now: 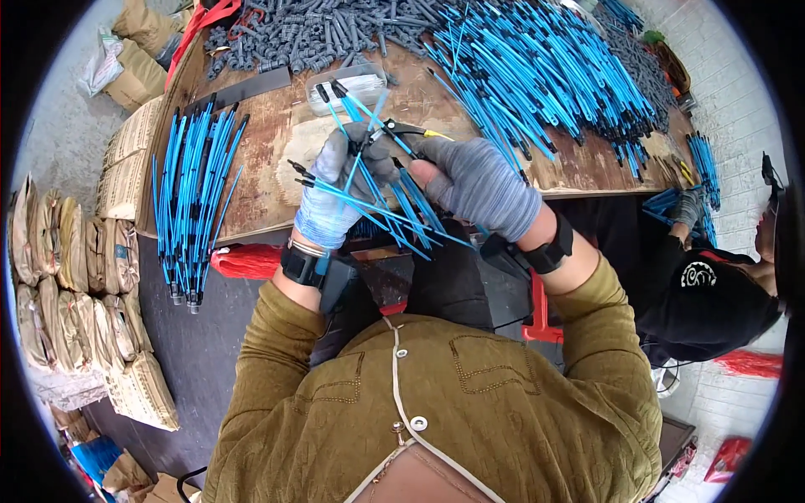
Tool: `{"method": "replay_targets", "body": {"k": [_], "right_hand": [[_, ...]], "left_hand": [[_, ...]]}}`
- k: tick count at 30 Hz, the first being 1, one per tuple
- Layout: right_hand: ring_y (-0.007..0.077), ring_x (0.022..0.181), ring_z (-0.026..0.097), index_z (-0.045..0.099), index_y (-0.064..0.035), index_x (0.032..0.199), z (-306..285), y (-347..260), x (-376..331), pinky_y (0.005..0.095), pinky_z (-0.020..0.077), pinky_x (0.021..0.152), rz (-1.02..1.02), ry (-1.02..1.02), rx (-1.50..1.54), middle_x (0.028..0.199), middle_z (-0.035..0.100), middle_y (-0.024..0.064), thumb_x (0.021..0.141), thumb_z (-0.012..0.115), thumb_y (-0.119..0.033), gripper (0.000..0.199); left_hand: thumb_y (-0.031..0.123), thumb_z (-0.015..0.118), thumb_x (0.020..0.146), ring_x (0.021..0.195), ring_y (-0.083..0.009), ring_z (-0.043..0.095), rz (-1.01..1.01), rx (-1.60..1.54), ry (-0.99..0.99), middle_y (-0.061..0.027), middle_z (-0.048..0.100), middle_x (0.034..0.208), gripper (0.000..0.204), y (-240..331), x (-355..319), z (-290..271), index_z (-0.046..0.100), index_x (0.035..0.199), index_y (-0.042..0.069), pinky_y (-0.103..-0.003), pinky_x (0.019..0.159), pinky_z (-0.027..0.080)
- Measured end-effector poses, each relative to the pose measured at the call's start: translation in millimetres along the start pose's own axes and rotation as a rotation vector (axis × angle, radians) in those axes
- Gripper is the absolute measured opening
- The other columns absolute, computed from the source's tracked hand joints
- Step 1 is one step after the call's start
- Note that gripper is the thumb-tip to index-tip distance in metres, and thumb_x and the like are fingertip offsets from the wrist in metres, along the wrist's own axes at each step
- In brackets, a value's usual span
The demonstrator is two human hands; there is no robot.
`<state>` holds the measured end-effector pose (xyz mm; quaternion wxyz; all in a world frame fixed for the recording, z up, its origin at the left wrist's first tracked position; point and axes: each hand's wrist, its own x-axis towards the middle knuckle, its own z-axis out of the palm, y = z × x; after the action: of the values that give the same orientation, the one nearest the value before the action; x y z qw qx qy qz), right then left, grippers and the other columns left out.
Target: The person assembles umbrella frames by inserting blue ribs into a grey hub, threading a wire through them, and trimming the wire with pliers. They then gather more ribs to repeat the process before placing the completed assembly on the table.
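Observation:
My left hand (329,180), in a grey knitted glove, is closed round a loose bunch of thin blue rods (359,199) with black ends. The rods cross at several angles and hang over the table's front edge. Close beside it, my right hand (495,186), also gloved, grips a pair of pliers (411,129) with a black and yellow handle. The head of the pliers lies against the rods by my left fingers. A bare thumb tip shows from the right glove. Just beyond the hands sits a clear plastic box (362,82) of small white pieces.
Grey plastic fittings (327,33) are heaped at the table's back. A large pile of blue rods (537,71) covers the right; a sorted stack (197,193) overhangs the left edge. Brown paper bundles (75,293) stand left. A co-worker (704,281) in black sits right.

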<state>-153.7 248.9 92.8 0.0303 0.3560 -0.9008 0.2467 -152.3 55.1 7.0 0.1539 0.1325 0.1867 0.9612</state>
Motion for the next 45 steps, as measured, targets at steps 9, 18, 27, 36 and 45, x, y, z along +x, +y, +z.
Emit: {"method": "replay_targets", "body": {"k": [9,18,27,36,45], "right_hand": [[0.0331,0.071,0.059,0.06,-0.0016,0.095,-1.3,43.0,8.9,0.0365,0.0469,0.063,0.223,-0.052,0.371,0.076,0.06,0.0215,0.082,0.058,-0.033,0.034],[0.035,0.081,0.06,0.062,-0.0068,0.092,5.6,141.7,70.1,0.0403,0.0483,0.073,0.509,-0.143,-0.598,0.086,0.062,0.0185,0.08,0.054,-0.019,0.019],[0.0233,0.072,0.062,0.057,-0.0051,0.104,-36.0,86.4,52.4,0.031,0.0491,0.067,-0.044,0.501,-0.126,0.082,0.062,0.0135,0.08,0.061,-0.014,0.026],[0.0159,0.07,0.061,0.056,0.0029,0.104,-3.4,-8.9,2.2,0.0279,0.0482,0.065,0.131,-0.137,0.103,0.08,0.063,0.0094,0.084,0.06,-0.025,0.034],[0.033,0.083,0.06,0.063,-0.0064,0.098,1.1,117.1,65.6,0.0367,0.0485,0.073,0.382,0.084,-0.28,0.089,0.063,0.0169,0.079,0.061,-0.029,0.029]], "left_hand": [[0.019,0.06,0.083,0.069,-0.016,0.059,0.047,0.341,0.158,-0.0072,0.062,0.082,0.029,-5.3,-5.4,28.4,0.053,0.108,0.006,-0.026,0.056,0.05],[0.019,0.058,0.085,0.07,-0.0189,0.061,-0.231,-0.155,-0.385,-0.0117,0.062,0.088,0.027,17.6,-18.6,-7.6,0.053,0.108,0.005,-0.03,0.061,0.052],[0.022,0.056,0.087,0.08,-0.0198,0.055,-0.025,0.266,0.258,-0.0109,0.057,0.097,0.027,9.1,-13.4,-4.2,0.051,0.109,0.008,-0.035,0.07,0.049],[0.019,0.056,0.086,0.078,-0.0201,0.059,-0.03,0.016,-0.087,-0.0097,0.06,0.092,0.027,-1.6,4.8,-20.1,0.05,0.109,0.007,-0.034,0.066,0.051],[0.017,0.058,0.085,0.062,-0.0189,0.057,0.024,0.232,0.113,-0.008,0.061,0.08,0.025,3.3,-11.0,14.9,0.055,0.107,0.007,-0.031,0.057,0.049]]}}
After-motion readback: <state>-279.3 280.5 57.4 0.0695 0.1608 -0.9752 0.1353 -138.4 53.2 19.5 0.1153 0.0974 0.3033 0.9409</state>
